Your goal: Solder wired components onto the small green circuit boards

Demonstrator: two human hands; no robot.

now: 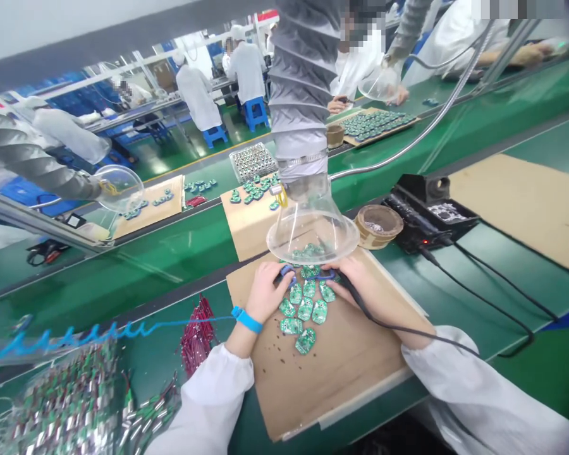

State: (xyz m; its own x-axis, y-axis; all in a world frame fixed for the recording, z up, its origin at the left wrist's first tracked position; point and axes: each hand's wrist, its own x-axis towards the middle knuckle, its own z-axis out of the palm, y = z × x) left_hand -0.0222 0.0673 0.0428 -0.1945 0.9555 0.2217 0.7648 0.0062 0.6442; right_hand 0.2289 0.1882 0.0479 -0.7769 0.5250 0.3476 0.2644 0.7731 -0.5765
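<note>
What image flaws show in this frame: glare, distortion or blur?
Head view: wide-angle distortion tilts and bows the green conveyor belt; light glares on the clear fume hood; the hands look reasonably sharp, with no obvious motion blur.

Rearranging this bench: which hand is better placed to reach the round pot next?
Probably the right hand: it holds the corded soldering iron and lies nearer the pot than the left hand.

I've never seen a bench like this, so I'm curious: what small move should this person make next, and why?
Probably touch the soldering iron in the right hand to the nearest green circuit board, since the left hand is already at that board, under the clear fume hood.
</note>
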